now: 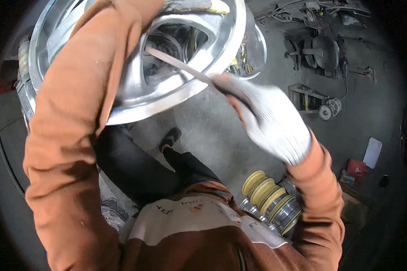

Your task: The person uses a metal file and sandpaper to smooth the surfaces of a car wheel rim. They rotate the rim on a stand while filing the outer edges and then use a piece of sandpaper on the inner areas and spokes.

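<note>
A large shiny silver alloy wheel (151, 106) fills the upper left, its spoke openings facing me. My left arm reaches across it. My gloved left hand (194, 5) lies on the wheel's face near the top edge of the view, with a yellow-tipped finger stretched out; the rest of that hand is cut off. In a white knit glove with a darker grey finger side, my right hand (276, 122) is closed round a long, narrow, flat file-like tool (181, 67). The tool slants up-left across the rim, its far end inside a spoke opening.
Several yellow and silver wheel rims (269, 198) are stacked at lower right. Behind the wheel, a round container (248, 63) holds tools. A metal frame with a motor (309, 101), dark round machinery (321, 52) and tangled cables (298, 13) stand to the right. Below it lies a red item (357, 167).
</note>
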`<state>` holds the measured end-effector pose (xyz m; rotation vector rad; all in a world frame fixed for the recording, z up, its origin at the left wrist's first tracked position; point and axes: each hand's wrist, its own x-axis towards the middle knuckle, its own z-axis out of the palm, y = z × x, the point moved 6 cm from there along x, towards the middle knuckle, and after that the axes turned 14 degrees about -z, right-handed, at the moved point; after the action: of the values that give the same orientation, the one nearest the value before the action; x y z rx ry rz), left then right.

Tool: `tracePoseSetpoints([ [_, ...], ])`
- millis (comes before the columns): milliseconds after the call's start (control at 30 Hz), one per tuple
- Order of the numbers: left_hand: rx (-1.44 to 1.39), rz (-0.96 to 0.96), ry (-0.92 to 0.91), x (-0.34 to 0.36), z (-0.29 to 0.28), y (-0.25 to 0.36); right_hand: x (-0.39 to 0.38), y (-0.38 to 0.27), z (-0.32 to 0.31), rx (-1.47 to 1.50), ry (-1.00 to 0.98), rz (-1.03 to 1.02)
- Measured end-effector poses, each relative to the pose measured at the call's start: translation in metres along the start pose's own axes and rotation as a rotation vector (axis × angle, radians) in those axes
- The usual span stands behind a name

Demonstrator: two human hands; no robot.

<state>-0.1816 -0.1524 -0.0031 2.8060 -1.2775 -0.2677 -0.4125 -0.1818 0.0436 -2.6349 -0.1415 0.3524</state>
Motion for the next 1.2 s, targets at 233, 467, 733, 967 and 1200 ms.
tracePoseSetpoints([
  [233,0.146,0.081,0.022,0.001,0.012,-0.009,-0.041,-0.008,-0.012,-0.117,-0.036,-0.068],
  [467,0.092,0.104,0.166,0.008,0.007,-0.001,0.009,0.005,0.005,-0.03,0.136,-0.097],
  [733,0.003,0.005,0.071,-0.017,-0.012,-0.008,-0.057,-0.011,-0.005,-0.05,0.064,-0.022],
  [967,0.016,0.094,0.055,0.007,-0.004,0.006,-0.019,0.0,0.008,0.019,0.137,0.017],
  [1200,0.203,0.187,0.25,0.024,0.017,-0.014,-0.179,-0.002,0.018,0.078,0.37,0.171],
])
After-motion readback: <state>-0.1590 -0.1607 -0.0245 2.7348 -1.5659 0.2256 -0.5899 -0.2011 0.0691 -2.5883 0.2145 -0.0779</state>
